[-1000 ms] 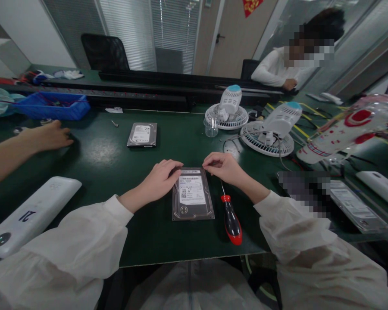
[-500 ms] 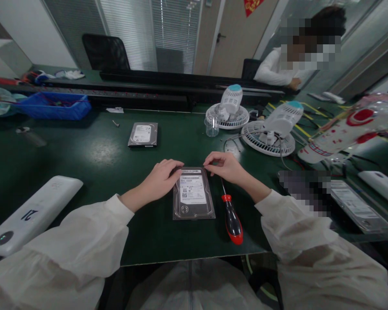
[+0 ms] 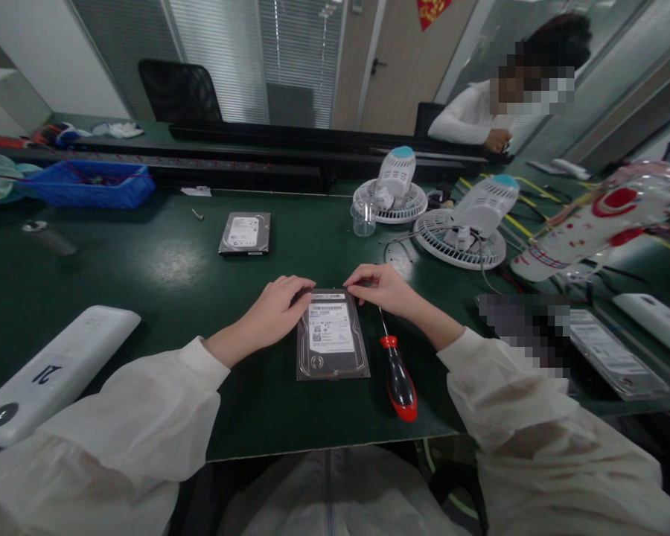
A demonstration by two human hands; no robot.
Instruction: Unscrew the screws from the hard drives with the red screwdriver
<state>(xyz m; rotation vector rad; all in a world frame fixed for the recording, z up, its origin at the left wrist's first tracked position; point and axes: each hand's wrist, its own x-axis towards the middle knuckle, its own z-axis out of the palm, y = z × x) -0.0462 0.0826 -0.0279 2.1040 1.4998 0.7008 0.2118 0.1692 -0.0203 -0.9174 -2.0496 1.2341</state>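
A hard drive (image 3: 335, 361) with a white label lies flat on the green table, its long side pointing away from me. My left hand (image 3: 276, 309) grips its far left corner, thumb on the top face and fingers at the far edge. At the far right corner, my right hand (image 3: 380, 286) pinches with thumb and forefinger; whatever is between the tips is too small to make out. Below that hand lies a screwdriver (image 3: 400, 380) with a black and red handle, its shaft reaching under the fingers. A second hard drive (image 3: 246, 234) rests farther back, left of centre.
Two white fan parts (image 3: 452, 246) and a clear plastic cup (image 3: 364, 219) stand back right. A white power bank (image 3: 61, 372) lies at left, a blue bin (image 3: 92, 184) behind it. On the right are a patterned bottle (image 3: 586, 231) and another drive (image 3: 614, 350). A person (image 3: 463, 115) sits across.
My right hand has shifted slightly left along the drive's far edge. The left hand keeps its place on the drive. The person across has moved a hand a little.
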